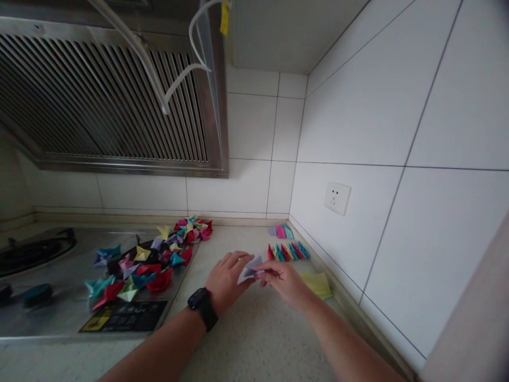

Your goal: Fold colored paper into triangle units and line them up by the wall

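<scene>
Between my two hands is a pale lavender piece of folded paper [253, 265], held just above the counter. My left hand [228, 278], with a black watch [202, 307] on its wrist, grips the paper's left side with the fingers curled behind it. On the other side, my right hand [280, 278] pinches the paper's right edge between thumb and fingers. Past my right hand, a row of colourful folded paper pieces [288, 251] lies on the counter, with a smaller group of folded papers [281, 231] behind it. Yellow paper sheets [318, 285] lie partly behind my right wrist.
Many folded paper figures [145, 268] are heaped on the gas stove [59, 313] at the left, spilling onto the counter [246, 345]. A range hood [119, 111] and a white hose [139, 48] hang above. The tiled wall with a socket [338, 198] bounds the right side.
</scene>
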Demonstrator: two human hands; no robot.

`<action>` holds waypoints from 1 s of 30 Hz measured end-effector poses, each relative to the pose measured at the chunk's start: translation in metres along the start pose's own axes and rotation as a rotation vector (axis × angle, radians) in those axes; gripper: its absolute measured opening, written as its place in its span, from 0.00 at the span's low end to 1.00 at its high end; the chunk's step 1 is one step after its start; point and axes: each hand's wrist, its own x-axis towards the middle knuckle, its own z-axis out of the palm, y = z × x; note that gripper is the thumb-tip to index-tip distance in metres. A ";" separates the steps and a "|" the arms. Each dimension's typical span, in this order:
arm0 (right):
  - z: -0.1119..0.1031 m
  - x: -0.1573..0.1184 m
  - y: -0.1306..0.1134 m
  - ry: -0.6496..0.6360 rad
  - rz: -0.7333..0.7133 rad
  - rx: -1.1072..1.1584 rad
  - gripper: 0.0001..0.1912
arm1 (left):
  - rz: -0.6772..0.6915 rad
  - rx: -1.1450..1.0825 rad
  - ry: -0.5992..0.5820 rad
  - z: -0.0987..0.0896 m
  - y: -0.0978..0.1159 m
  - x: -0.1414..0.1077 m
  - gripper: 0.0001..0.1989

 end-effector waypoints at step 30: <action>0.001 0.004 0.007 0.065 0.204 -0.082 0.12 | -0.412 -0.841 -0.075 0.009 0.000 0.002 0.15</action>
